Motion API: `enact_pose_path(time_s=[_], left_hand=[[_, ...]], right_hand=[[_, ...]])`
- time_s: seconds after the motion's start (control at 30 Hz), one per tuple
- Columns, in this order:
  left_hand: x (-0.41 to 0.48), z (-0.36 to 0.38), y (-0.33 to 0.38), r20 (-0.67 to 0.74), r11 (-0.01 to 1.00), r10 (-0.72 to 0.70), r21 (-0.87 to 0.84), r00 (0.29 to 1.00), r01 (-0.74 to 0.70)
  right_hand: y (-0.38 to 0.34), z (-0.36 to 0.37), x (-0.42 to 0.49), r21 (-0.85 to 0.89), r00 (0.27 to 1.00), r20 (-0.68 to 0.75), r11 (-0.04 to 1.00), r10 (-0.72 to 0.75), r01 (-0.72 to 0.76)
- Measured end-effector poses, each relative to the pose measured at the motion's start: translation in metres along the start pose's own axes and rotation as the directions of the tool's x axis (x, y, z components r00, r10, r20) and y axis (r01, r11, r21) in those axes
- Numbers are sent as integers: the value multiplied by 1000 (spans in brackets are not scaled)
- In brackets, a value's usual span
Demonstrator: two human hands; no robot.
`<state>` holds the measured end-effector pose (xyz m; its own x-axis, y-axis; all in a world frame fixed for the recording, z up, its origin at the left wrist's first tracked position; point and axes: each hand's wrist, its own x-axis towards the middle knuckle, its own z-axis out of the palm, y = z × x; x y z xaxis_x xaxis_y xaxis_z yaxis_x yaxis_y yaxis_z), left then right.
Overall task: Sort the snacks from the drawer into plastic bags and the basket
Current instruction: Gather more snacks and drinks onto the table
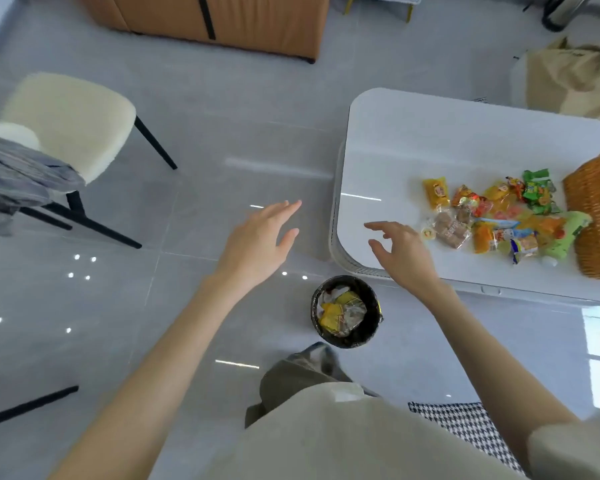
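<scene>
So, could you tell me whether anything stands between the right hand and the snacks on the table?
Nothing visible does: only bare white table lies between the open right hand and the snacks.

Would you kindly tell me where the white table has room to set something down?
The far half of the glossy white table is bare, beyond the pile of colourful wrapped snacks. The near left corner by the right hand is free too. Crowded: the pile up against the woven orange wicker basket.
</scene>
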<state>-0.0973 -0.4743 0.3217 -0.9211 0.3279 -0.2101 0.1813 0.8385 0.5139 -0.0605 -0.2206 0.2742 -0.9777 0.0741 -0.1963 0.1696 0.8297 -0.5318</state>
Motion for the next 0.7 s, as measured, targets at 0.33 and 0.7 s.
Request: enact_pose_path(time_s=[0.33, 0.7], left_hand=[[170, -85, -68, 94, 973, 223, 42, 970, -228], [439, -179, -81, 209, 877, 439, 110, 874, -467]], right_hand=[[-74, 24, 134, 51, 983, -118, 989, 142, -136], [-126, -24, 330, 140, 900, -225, 927, 372, -348]])
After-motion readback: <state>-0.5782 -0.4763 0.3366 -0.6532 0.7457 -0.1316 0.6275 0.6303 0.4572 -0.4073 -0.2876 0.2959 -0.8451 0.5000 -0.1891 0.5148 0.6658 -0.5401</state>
